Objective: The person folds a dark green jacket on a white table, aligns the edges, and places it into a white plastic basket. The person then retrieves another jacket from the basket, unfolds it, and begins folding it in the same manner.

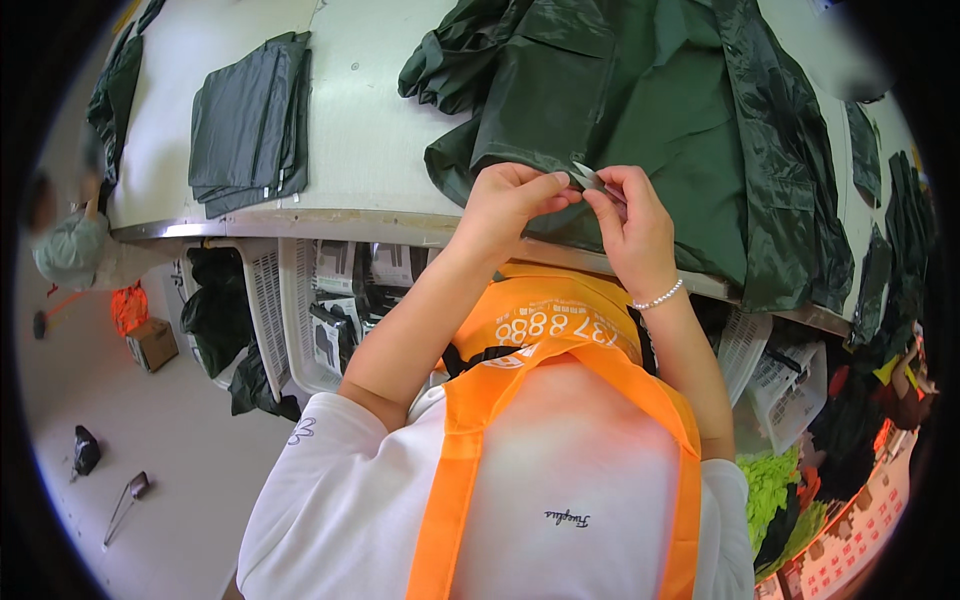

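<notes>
Both hands (585, 190) pinch a small grey item (588, 178) | item mostly hidden | dark green garment (650, 110) beneath

Bright, even light; soft shadows. Fisheye bends the bench (370, 215) edge; black vignette all round, blur at 9 and 2 o'clock.
</notes>
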`<state>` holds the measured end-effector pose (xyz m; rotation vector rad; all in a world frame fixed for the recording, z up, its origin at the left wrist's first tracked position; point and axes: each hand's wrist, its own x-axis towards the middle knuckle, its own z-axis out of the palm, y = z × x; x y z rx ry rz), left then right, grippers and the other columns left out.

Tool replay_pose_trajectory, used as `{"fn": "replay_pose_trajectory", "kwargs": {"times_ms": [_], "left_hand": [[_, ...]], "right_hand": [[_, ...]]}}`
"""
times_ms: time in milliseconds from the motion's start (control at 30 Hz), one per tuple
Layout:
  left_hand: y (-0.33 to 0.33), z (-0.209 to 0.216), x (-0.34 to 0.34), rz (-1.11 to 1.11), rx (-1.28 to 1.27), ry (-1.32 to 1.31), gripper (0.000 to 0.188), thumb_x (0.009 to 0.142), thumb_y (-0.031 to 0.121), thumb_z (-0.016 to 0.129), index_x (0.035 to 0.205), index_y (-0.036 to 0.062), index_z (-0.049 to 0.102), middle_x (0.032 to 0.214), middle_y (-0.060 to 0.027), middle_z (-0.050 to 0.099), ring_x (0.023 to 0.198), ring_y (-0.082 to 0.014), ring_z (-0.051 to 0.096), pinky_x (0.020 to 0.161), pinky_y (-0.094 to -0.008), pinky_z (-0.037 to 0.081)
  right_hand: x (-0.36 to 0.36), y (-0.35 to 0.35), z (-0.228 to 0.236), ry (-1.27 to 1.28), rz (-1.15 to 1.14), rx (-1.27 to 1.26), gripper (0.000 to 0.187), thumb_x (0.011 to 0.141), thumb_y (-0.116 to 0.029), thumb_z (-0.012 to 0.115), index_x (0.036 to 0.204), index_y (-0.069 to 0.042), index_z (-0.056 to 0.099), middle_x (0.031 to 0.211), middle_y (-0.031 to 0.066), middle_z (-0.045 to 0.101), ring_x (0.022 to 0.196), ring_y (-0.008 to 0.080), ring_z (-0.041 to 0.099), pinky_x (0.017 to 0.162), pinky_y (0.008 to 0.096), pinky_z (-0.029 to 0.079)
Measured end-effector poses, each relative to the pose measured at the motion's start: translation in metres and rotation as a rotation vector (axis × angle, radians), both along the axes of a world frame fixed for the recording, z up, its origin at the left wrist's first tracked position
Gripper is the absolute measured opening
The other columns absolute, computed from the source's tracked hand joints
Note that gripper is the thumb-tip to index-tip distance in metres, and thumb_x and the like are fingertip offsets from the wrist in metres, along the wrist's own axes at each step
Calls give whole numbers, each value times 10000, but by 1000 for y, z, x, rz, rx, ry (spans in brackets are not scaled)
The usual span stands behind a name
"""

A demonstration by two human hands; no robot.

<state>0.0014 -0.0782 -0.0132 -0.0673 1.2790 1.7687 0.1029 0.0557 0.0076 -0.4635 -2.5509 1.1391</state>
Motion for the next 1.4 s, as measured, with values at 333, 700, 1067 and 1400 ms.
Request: {"fn": "replay_pose_trajectory", "kwargs": {"times_ms": [333,700,1067,1400], "left_hand": [[-12,9,-15,-75,46,-71,191,857,110,606,897,-74,636,878,-149,673,766,-172,663,712,-248,527],[-12,29,-31,262,-347,1454,194,683,52,757,827,22,630,731,-83,608,648,-194,594,628,-274,487],[-10,52,-35,70,-105,519,210,836,120,646,927,-69,663,749,-65,666,677,-80,609,622,-203,485],[0,51,-36,164,194,28,108,831,124,657,871,24,656,794,-22,630,713,-94,595,660,-239,504]], "right_hand": [[-45,3,1,13,-154,-996,336,837,-92,652,1139,-63,509,692,-50,489,535,14,404,473,174,334],[-89,-11,10,86,-87,-966,259,816,-56,661,1045,-25,543,736,-44,524,595,-5,391,532,151,330],[-67,-15,42,297,-26,-307,134,757,41,683,882,-2,662,782,13,585,616,60,503,567,183,409],[-54,-15,38,262,19,-194,223,753,81,639,926,-15,536,843,41,538,672,97,521,606,208,440]]}}
